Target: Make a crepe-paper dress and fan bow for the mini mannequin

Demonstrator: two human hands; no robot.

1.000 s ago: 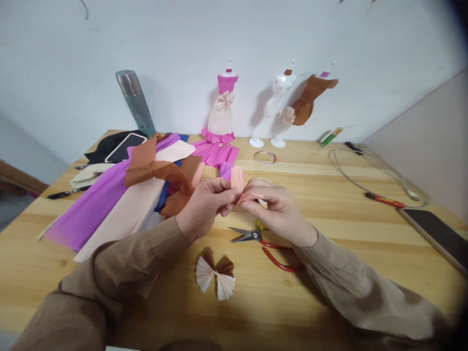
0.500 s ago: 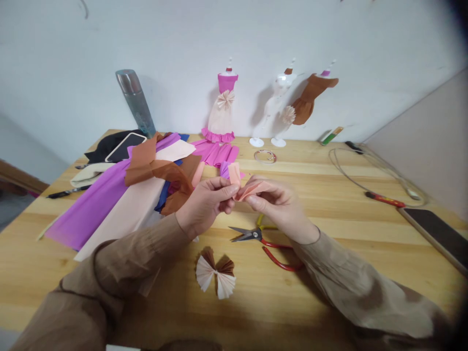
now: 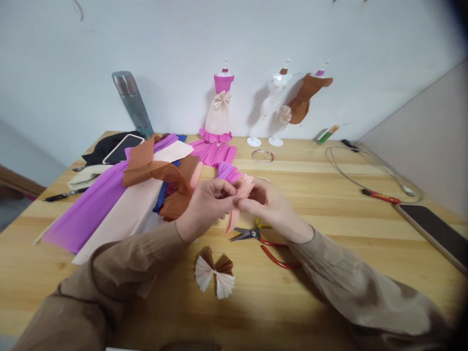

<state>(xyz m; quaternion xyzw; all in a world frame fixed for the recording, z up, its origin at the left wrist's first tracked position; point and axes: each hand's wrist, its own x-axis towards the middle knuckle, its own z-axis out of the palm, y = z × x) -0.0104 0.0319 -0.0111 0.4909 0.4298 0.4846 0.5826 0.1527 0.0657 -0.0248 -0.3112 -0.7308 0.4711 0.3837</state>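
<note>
Here, just above the middle of the tabletop, we hold a folded peach strip between our two hands. Our left hand has its grip pinched narrow on the strip, thumb against fingers. Our right hand has its grip closed on it from the other side, and the fingertips of both meet near the middle. One end of the strip hangs down between the hands, towards the scissors, whose blades stand a little apart and whose red handles reach below our right wrist.

Nearer to us lies a pleated bow, cream in front and brown behind. To our left we have a heap with a purple sheet and a brown piece in it; whether these are paper or cloth we cannot tell. Along the wall stand a grey flask, a dress form in pink and cream, a bare white form and a form in brown. At our far right lies a phone.
</note>
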